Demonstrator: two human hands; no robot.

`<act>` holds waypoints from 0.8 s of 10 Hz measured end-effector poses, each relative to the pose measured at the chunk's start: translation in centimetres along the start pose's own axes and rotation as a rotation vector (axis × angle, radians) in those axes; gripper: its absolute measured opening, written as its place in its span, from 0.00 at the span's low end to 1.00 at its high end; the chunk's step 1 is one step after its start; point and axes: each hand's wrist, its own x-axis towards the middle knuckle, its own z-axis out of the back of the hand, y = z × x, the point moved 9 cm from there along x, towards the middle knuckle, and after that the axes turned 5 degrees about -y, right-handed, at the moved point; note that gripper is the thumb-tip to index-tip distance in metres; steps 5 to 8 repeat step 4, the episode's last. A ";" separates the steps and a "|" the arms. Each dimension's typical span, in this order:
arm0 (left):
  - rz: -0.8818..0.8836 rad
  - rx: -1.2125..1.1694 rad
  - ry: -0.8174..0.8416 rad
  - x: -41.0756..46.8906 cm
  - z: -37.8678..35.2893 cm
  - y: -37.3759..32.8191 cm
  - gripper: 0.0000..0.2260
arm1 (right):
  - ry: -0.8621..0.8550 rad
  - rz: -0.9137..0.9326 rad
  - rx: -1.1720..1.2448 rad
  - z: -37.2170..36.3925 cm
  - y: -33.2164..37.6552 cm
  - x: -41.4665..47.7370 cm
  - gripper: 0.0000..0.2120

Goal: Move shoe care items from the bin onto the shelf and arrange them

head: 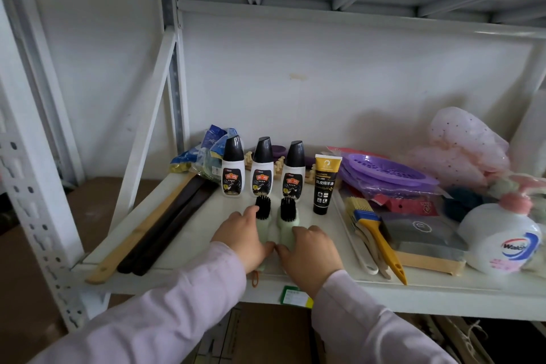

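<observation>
Pale-green brush handles lie side by side on the white shelf, bristles pointing toward the back wall. Left brush and right brush carry black bristle heads and nearly touch along their length. Left hand rests over the left handle, fingers spread and laid flat. Right hand covers the rear of the right handle, fingers curled loosely; whether either hand grips its brush cannot be told. Behind the brushes stand three polish bottles in a row, upright, with a black-and-gold tube just to their right. Long shoehorns lie diagonally at the left.
</observation>
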 end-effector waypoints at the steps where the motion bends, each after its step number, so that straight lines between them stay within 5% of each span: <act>1: -0.015 0.028 -0.004 -0.1 0.4 -0.2 0.34 | -0.023 0.015 0.034 0.4 0.0 -0.2 0.21; 4: -0.099 0.007 -0.054 -0.4 2.8 -1.9 0.22 | -0.097 0.088 0.124 2.4 0.0 -0.6 0.21; 8: -0.099 0.007 -0.054 -0.4 2.8 -1.9 0.22 | -0.097 0.088 0.124 2.4 0.0 -0.6 0.21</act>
